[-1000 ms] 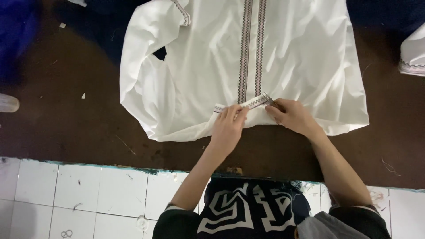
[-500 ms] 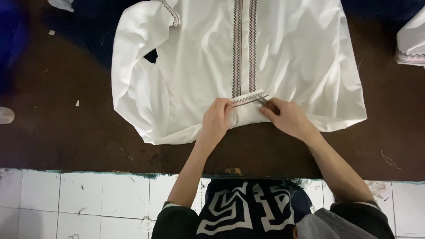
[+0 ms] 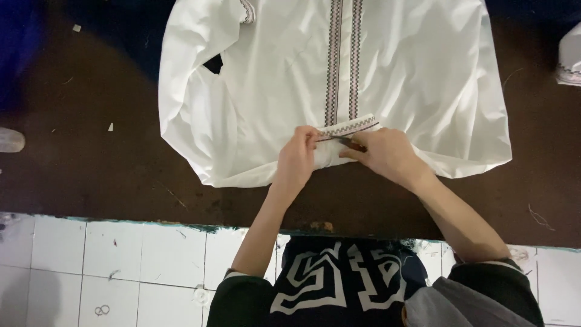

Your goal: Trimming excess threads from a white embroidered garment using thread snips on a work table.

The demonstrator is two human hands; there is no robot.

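Against the picture from half a second ago, the white shirt [image 3: 290,79] and both hands sit a little further right and slightly higher in the frame, which looks like a small turn of the head camera; the hands keep the same hold at the shirt's near end. The small dark tool [image 3: 351,143] now shows a bit more clearly between them.

The shirt lies flat on the dark brown bench [image 3: 91,157], filling the upper middle of the frame, with two patterned bands [image 3: 342,60] running down its centre to a patterned collar strip [image 3: 351,125]. Its left edge bulges in folds toward the upper left; its right corner reaches out at the right middle. The near hem stops short of the bench's front edge, leaving a bare strip of bench there. Wide bare bench lies to the left of the shirt, dotted with scraps and threads. Another white garment [image 3: 570,57] pokes in at the right edge, well apart from the hands. Below the bench edge is white tiled floor [image 3: 109,266].

The left hand [image 3: 296,160] is curled closed, pinching the shirt cloth just beside the collar strip. The right hand [image 3: 387,156] is closed around the small dark tool, whose tip points left at the collar strip; whether the tip touches the cloth I cannot tell.
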